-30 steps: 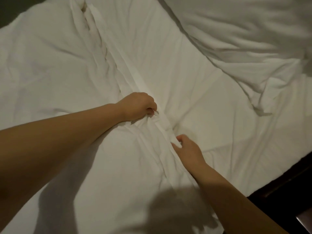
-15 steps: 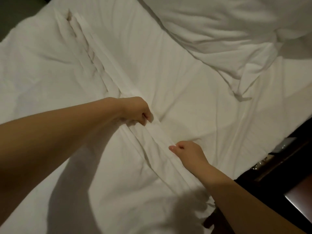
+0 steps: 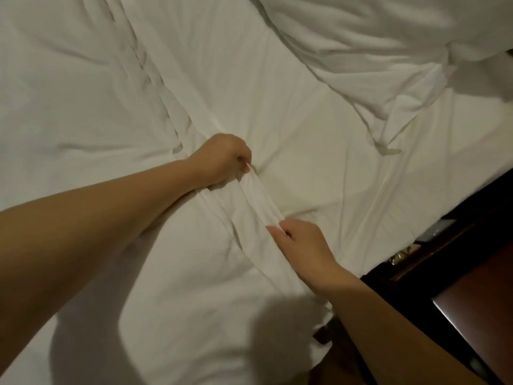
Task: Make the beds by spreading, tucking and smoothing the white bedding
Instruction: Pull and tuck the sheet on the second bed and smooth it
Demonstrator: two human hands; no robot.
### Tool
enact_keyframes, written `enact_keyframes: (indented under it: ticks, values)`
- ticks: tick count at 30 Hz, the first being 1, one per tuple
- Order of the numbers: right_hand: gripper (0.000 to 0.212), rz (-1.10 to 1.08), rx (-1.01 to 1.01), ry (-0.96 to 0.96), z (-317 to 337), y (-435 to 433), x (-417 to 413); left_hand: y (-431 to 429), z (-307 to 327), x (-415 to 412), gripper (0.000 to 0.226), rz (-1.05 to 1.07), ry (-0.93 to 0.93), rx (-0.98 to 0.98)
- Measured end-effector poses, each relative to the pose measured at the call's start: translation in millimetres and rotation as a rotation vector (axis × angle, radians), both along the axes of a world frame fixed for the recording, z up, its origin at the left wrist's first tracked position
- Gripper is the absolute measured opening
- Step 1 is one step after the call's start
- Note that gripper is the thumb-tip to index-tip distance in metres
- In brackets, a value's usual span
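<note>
Your left hand (image 3: pixel 222 159) is curled into a fist on the white sheet (image 3: pixel 291 107). Its grip is clamped on the upper end of a folded band (image 3: pixel 261 202) of the cloth, near the middle of the bed (image 3: pixel 358 257). Your right hand (image 3: pixel 302 245) sits just below it and to the right. Its thumb and fingers pinch the lower end of the same band, so that grip is clamped too. The band runs taut between your two hands. Above your left hand it continues as a ridge of pleats toward the top left. The sheet lies spread across the bed, with creases fanning out around both hands. A rumpled cover (image 3: pixel 374 43) is heaped at the top right, its edge lying on the sheet. Dark wooden furniture (image 3: pixel 472 287) stands just beside the bed's edge at the lower right.
</note>
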State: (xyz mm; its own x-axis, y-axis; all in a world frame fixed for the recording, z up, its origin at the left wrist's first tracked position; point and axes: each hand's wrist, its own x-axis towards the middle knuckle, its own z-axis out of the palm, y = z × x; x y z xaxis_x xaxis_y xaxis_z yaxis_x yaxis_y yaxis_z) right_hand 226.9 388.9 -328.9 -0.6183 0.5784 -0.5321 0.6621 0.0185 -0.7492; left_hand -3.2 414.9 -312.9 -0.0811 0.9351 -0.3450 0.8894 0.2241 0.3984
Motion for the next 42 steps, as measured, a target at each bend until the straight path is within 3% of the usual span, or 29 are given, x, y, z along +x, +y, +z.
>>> enact_keyframes:
  ticks: [3,8,12,17,22,26,28,32,35,37,38,40,42]
  values:
    - [0.050,-0.028,0.101,-0.071,-1.5,2.4,4.5,6.5,-1.9,-1.8,0.017,-0.019,0.067,-0.029]
    - [0.046,0.040,0.044,-0.284,-18.1,-0.1,-4.6,2.5,-20.2,7.0,0.023,-0.148,0.173,-0.226]
    - [0.018,-0.083,0.091,-0.162,-5.8,0.1,-11.7,1.4,2.0,-12.2,0.027,-0.231,0.328,-0.139]
    - [0.041,-0.031,0.005,0.035,26.3,6.1,-57.6,-1.2,32.4,-68.4,0.027,-0.285,0.585,-0.139]
    - [0.051,0.051,-0.037,0.050,29.5,16.7,-112.9,-8.4,45.5,-118.1,0.033,-0.415,0.612,-0.300]
    - [0.058,-0.010,-0.129,0.042,27.9,29.2,-145.3,-7.3,47.2,-134.8,0.035,-0.325,0.525,-0.260]
    - [0.060,-0.022,-0.159,0.057,25.6,36.4,-161.8,-4.0,35.6,-146.1,0.037,-0.341,0.612,-0.195]
    - [0.060,-0.067,-0.196,0.099,8.9,47.8,-191.0,25.8,19.1,-166.0,0.037,-0.327,0.778,-0.278]
    - [0.060,-0.082,-0.260,0.121,-3.9,55.8,-205.2,47.6,7.8,-177.6,0.032,-0.255,0.716,-0.351]
    - [0.059,-0.042,-0.293,0.130,-4.5,61.6,-212.7,57.1,3.6,-186.9,0.035,-0.097,0.520,-0.414]
    - [0.057,-0.026,-0.270,0.129,-3.8,64.5,-213.0,63.7,7.3,-187.7,0.032,-0.091,0.524,-0.442]
    - [0.047,-0.041,-0.154,0.118,-4.4,72.5,-202.1,77.5,12.3,-185.7,0.023,-0.015,0.597,-0.269]
    - [0.041,-0.113,-0.066,0.090,-8.9,81.5,-185.5,88.8,13.6,-176.4,0.029,0.031,0.532,0.082]
